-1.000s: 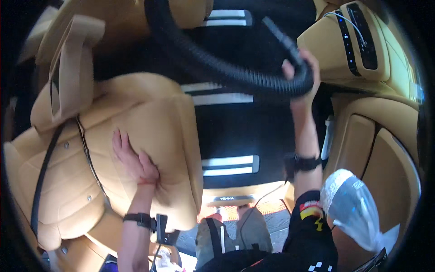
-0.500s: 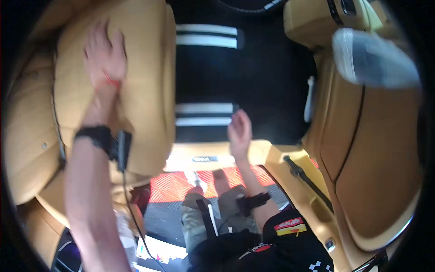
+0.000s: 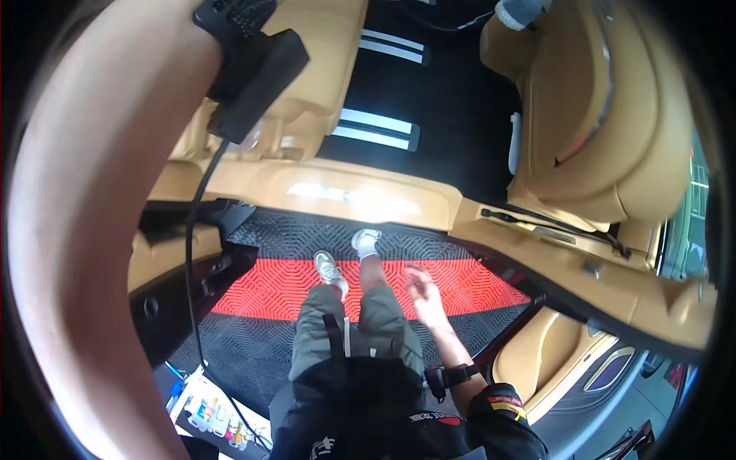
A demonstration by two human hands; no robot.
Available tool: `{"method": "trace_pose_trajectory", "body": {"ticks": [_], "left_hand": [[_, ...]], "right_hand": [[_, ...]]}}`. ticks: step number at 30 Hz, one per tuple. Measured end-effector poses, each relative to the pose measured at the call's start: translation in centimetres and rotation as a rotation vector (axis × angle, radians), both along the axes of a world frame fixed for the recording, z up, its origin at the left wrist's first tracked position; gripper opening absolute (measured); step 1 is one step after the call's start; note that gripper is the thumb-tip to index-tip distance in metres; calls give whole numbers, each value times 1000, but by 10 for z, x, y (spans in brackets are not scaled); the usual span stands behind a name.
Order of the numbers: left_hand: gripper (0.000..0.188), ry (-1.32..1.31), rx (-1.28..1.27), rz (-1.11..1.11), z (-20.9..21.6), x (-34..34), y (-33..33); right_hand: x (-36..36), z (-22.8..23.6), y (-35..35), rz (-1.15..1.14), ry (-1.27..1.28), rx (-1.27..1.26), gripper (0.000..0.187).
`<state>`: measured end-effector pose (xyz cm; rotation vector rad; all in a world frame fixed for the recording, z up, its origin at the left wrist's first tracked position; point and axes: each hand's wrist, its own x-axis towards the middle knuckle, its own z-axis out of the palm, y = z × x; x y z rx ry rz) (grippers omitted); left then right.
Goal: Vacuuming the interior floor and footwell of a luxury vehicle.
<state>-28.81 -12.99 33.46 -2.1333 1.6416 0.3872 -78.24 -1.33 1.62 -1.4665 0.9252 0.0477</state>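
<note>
My left forearm (image 3: 92, 207) rises large along the left side. A black strap with a box-shaped device (image 3: 257, 84) is on it, and a cable (image 3: 192, 261) runs down from the device. The left hand lies beyond the upper edge, so its fingers are hidden. My right hand (image 3: 424, 297) hangs in the air beside my legs, over the red band of floor tiles (image 3: 491, 290). Its fingers are loosely bent and apart, holding nothing. A black strap (image 3: 456, 376) circles the right wrist. Closest to it are my legs in grey-green shorts (image 3: 387, 314).
I stand outside an open car door. The tan sill (image 3: 268, 184) crosses in front of me. Beyond it are a black floor mat with white strips (image 3: 376, 130), a tan seat (image 3: 330, 46) and a front seatback (image 3: 613, 115). A tray of bottles (image 3: 218, 410) stands lower left.
My view has drawn back and tilted from the car interior. My left hand, flat on the tan seat before, has left the picture. The right hand now hangs over the red tiles.
</note>
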Motion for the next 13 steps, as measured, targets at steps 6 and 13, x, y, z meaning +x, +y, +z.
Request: {"method": "trace_pose_trajectory", "body": {"ticks": [6, 13], "left_hand": [[44, 257, -767, -159, 32, -135, 124], [26, 553, -912, 236, 9, -336, 393]], "right_hand": [[-52, 59, 34, 91, 53, 36, 31], [-20, 83, 77, 847, -46, -76, 35]]}}
